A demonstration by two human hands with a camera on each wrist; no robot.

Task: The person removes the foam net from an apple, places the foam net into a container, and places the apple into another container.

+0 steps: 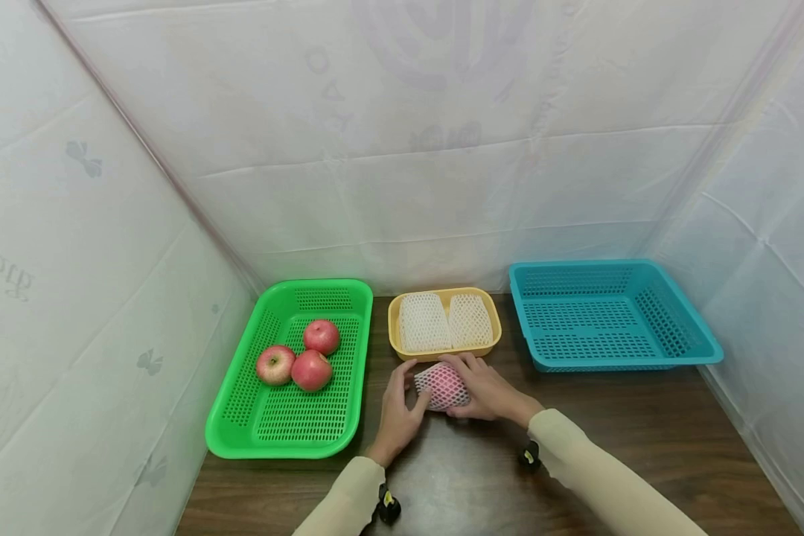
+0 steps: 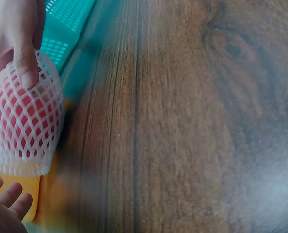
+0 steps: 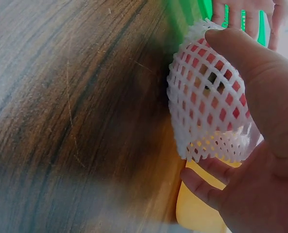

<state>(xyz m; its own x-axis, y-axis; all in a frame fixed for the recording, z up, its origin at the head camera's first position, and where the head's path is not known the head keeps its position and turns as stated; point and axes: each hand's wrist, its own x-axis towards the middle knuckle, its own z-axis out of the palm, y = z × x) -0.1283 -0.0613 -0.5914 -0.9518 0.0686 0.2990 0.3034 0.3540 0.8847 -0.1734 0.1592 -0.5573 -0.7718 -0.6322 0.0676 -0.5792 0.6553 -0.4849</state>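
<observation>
On the table between the hands is a pink-red apple in a white foam net sleeve. My right hand grips it from the right; in the right wrist view the thumb presses on the netting. My left hand is at the sleeve's left side, thumb by the net. Its fingers look extended and apart from the sleeve in the left wrist view. Part of the sleeve's far side is hidden by the right hand.
A yellow tray with folded white foam nets stands behind the hands. At left, a green basket holds three apples. A blue basket stands at right. White sheeting encloses the table.
</observation>
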